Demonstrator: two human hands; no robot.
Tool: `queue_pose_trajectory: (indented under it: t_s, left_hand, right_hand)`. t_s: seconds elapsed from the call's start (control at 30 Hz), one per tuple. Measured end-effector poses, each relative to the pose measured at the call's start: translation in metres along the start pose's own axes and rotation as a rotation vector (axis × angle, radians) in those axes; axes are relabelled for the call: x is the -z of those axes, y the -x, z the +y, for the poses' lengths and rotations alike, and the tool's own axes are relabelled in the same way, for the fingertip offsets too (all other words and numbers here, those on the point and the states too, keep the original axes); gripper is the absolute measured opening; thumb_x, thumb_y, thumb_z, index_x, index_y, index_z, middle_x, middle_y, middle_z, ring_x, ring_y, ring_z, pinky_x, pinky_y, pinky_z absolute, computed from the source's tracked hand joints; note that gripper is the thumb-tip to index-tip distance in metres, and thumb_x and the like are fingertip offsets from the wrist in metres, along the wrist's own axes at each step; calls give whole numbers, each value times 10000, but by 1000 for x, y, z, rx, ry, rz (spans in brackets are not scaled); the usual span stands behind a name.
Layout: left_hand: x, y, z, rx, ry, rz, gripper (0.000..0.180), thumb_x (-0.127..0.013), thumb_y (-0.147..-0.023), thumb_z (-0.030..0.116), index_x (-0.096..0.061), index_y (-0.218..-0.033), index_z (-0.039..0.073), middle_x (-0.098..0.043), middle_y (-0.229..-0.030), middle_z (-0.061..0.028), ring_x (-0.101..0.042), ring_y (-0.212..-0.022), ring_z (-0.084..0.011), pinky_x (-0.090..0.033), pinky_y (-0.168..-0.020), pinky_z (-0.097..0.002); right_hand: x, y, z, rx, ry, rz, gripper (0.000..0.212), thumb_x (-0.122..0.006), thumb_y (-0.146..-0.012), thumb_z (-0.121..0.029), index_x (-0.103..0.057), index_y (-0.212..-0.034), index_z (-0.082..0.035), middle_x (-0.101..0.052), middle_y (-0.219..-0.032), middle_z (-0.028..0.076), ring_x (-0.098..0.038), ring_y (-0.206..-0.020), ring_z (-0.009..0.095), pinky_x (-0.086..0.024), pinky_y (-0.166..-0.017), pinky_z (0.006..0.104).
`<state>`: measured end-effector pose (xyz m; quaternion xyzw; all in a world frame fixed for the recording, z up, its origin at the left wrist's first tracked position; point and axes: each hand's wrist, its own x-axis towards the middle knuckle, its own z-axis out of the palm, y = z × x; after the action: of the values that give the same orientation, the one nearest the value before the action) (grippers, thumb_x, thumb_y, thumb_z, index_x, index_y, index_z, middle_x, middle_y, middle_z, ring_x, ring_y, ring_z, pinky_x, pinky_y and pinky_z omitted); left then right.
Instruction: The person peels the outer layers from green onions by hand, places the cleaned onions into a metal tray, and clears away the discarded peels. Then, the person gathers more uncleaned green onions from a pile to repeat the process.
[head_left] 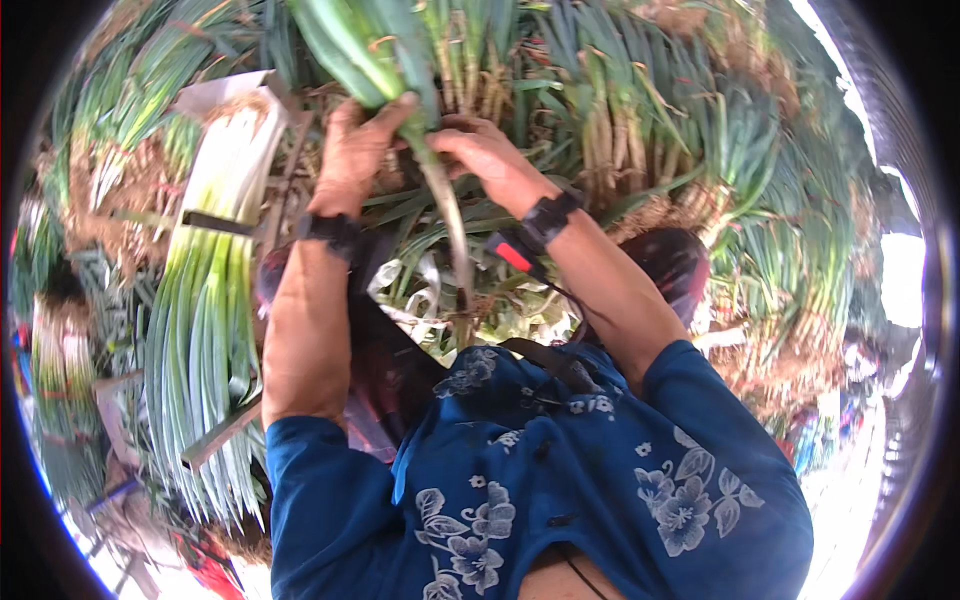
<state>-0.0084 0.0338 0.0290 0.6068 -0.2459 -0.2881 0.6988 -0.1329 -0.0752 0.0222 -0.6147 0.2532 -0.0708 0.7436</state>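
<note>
A long green onion (447,205) stands between my hands, its green leaves pointing away from me and its pale stalk and roots toward my lap. My left hand (358,150) is closed around it where the leaves begin, thumb laid across. On the other side, my right hand (485,158) has its fingers bent in against the stalk just below the leaves; its fingertips are partly hidden, and it seems to be pinching there. Both wrists wear dark bands.
To my left, a neat bundle of trimmed green onions (205,250) lies in a pale trough, crossed by a dark strap (218,223). Untrimmed onions with soil on their roots (610,130) are heaped ahead and to the right. Peeled scraps (520,320) lie between my knees.
</note>
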Motion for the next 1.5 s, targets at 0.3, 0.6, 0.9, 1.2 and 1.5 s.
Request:
queue_pose_trajectory:
  t_s: [0.3, 0.6, 0.9, 1.2, 1.5]
  left_hand:
    - [8, 14, -5, 72, -131, -39, 432, -693, -821, 240, -573, -1172, 19, -619, -1012, -28, -549, -883, -131, -423, -789, -278]
    - [6, 20, -6, 59, -38, -55, 390, -693, -826, 211, -571, -1158, 49, -622, -1013, -23, -584, -847, -127, -467, -712, -276]
    - [12, 17, 10, 86, 110, -104, 313, -713, -808, 212, -628, -1037, 17, -659, -910, -31, -577, -780, -112, -434, -711, -257]
    - [43, 8, 10, 39, 317, -180, 223, -690, -840, 178, -626, -1006, 45, -656, -919, -27, -611, -808, -136, -498, -703, -281]
    - [92, -5, 22, -114, 368, 145, 249, -670, -853, 169, -585, -1068, 74, -633, -940, -22, -603, -817, -141, -499, -650, -275]
  right_hand:
    - [-7, -3, 24, -61, 60, 17, 446, -584, -728, -177, -584, -1109, 56, -607, -854, 100, -598, -757, 189, -535, -566, 317]
    - [-20, 5, 31, 83, 263, 170, 335, -585, -674, -148, -627, -899, 97, -626, -675, 155, -640, -663, 229, -499, -550, 362]
    - [12, 16, 48, -187, -582, -258, 252, -574, -867, -248, -618, -1017, -50, -644, -912, 47, -612, -788, 158, -490, -704, 320]
    - [-20, 3, 62, -397, -342, -261, 195, -505, -889, -164, -599, -973, -15, -610, -809, 38, -596, -726, 188, -487, -693, 292]
    - [83, 83, 219, -629, 1164, -387, 270, -578, -697, -268, -704, -821, -64, -662, -793, 164, -644, -787, 314, -504, -733, 400]
